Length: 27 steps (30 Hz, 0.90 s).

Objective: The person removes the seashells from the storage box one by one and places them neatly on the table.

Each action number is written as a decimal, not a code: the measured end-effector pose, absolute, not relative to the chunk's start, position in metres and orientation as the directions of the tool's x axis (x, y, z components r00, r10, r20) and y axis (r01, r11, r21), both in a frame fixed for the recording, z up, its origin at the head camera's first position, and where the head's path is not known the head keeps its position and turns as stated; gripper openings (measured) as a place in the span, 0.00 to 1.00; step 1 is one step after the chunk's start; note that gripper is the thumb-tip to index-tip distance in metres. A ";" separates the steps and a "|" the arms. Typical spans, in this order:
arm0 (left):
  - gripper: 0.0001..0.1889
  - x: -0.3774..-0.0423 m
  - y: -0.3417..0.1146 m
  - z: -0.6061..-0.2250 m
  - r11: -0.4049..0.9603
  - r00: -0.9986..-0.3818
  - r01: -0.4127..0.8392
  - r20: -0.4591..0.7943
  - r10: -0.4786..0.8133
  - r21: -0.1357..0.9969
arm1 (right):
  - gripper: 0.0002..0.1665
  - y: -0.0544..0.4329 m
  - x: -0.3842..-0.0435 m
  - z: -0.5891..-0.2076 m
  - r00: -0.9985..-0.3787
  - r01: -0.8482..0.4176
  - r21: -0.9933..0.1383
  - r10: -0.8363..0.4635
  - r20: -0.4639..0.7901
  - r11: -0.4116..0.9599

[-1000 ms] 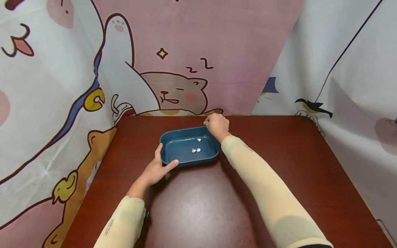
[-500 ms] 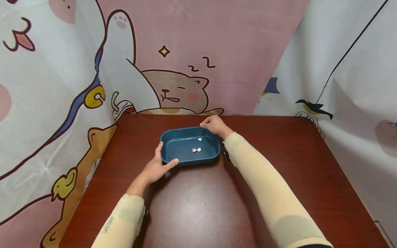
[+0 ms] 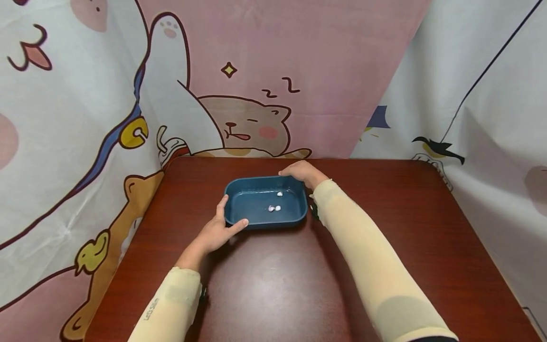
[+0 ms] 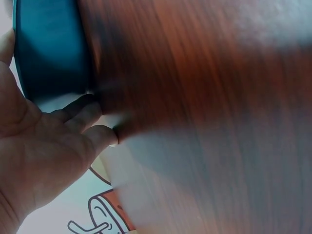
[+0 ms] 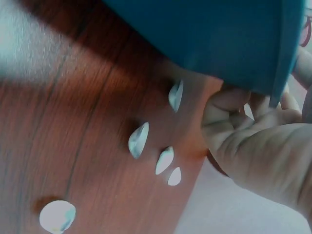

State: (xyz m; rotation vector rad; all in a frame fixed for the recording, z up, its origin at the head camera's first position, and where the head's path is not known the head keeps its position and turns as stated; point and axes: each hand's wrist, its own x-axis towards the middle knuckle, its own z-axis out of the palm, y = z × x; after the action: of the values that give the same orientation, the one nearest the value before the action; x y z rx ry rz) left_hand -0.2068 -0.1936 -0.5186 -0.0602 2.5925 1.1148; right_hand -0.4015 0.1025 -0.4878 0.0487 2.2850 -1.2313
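A deep teal rectangular dish (image 3: 265, 225) with rounded corners is between my hands, slightly angled in the head view. Inside it are three small white shell-like pieces (image 3: 279, 194), two of them side by side. My left hand (image 3: 212, 233) grips the near left corner, thumb along the front wall and fingers around the left side. At the far right corner my right hand (image 3: 302, 172) holds the dish; in the right wrist view its fingers (image 5: 224, 105) curl against the outer wall. A sliver of white shows between those fingers.
In the right wrist view several more white shell-like pieces (image 5: 139, 141) lie on the brown wooden table (image 3: 273, 285) beside the dish; my right arm hides that spot in the head view. A cartoon-printed cloth (image 3: 325, 85) hangs along the table's back and sides.
My right hand, raised with its fingers pinched over the far right corner, has lowered and flattened onto that corner. The left hand keeps its hold. The dish has barely shifted.
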 end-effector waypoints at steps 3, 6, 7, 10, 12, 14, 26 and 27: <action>0.62 -0.206 -0.195 -0.517 0.692 -0.949 -0.156 -0.302 0.093 0.705 | 0.32 0.106 -0.404 -0.489 -0.827 0.355 -0.753 -0.191 -0.529 0.554; 0.62 -0.206 -0.195 -0.516 0.689 -0.949 -0.155 -0.301 0.096 0.708 | 0.35 0.107 -0.407 -0.491 -0.818 0.404 -0.744 -0.155 -0.554 0.532; 0.62 -0.206 -0.195 -0.516 0.687 -0.949 -0.155 -0.299 0.095 0.710 | 0.36 0.107 -0.407 -0.493 -0.821 0.410 -0.741 -0.139 -0.554 0.531; 0.62 -0.206 -0.194 -0.516 0.677 -0.952 -0.157 -0.293 0.091 0.719 | 0.37 0.107 -0.408 -0.497 -0.831 0.408 -0.736 -0.115 -0.545 0.541; 0.61 -0.206 -0.193 -0.517 0.671 -0.953 -0.159 -0.291 0.088 0.724 | 0.37 0.106 -0.409 -0.501 -0.834 0.404 -0.733 -0.108 -0.541 0.547; 0.62 -0.205 -0.191 -0.518 0.670 -0.952 -0.160 -0.293 0.090 0.725 | 0.36 0.106 -0.408 -0.504 -0.832 0.403 -0.724 -0.105 -0.545 0.560; 0.62 -0.208 -0.194 -0.522 0.671 -0.955 -0.163 -0.286 0.077 0.723 | 0.29 0.099 -0.410 -0.509 -0.829 0.399 -0.712 -0.103 -0.549 0.578; 0.62 -0.208 -0.194 -0.522 0.672 -0.954 -0.162 -0.288 0.079 0.722 | 0.28 0.099 -0.410 -0.509 -0.829 0.404 -0.711 -0.098 -0.550 0.575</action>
State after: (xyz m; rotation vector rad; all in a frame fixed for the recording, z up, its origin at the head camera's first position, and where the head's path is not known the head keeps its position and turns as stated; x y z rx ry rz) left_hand -0.2080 -0.1944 -0.5216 -0.0661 2.5933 1.1615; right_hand -0.4099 0.0988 -0.5095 0.2435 2.2629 -1.2129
